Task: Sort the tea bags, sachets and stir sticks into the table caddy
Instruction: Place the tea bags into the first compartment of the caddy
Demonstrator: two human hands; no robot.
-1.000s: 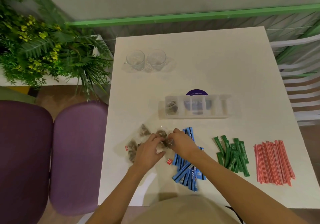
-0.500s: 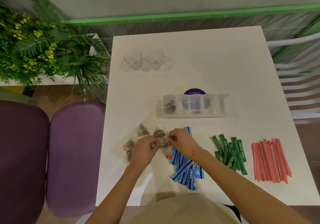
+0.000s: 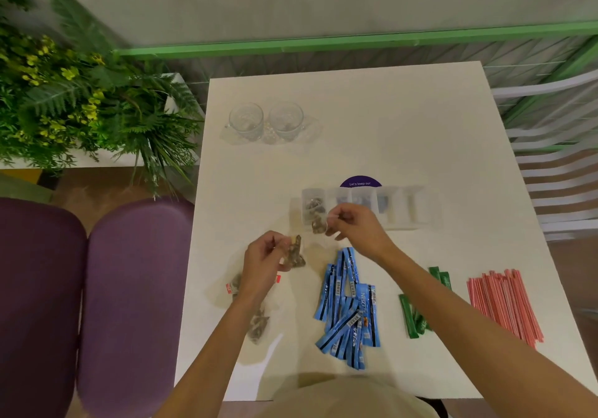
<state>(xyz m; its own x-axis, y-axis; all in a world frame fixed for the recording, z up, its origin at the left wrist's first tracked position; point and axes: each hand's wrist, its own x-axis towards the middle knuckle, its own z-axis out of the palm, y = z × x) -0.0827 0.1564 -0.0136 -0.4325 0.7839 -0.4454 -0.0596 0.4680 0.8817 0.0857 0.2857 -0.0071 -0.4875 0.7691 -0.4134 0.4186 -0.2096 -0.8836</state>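
A clear plastic caddy (image 3: 417,204) with several compartments stands mid-table; its leftmost compartment holds a tea bag (image 3: 313,206). My right hand (image 3: 352,223) pinches a tea bag (image 3: 318,226) just in front of that compartment. My left hand (image 3: 263,259) holds another tea bag (image 3: 296,252) lower and to the left. More tea bags (image 3: 259,324) lie under my left forearm. Blue sachets (image 3: 348,307) are heaped near the front, green sachets (image 3: 417,317) lie partly under my right arm, and red stir sticks (image 3: 504,304) lie at the right.
Two glass mugs (image 3: 267,121) stand at the table's (image 3: 404,126) far left. A purple sticker (image 3: 360,182) shows behind the caddy. Purple chairs (image 3: 97,288) and a plant (image 3: 81,104) are to the left, a white slatted chair (image 3: 563,165) to the right.
My hands have separated. The right one has lifted a tea bag up toward the caddy's left compartment; the left one has risen with another tea bag.
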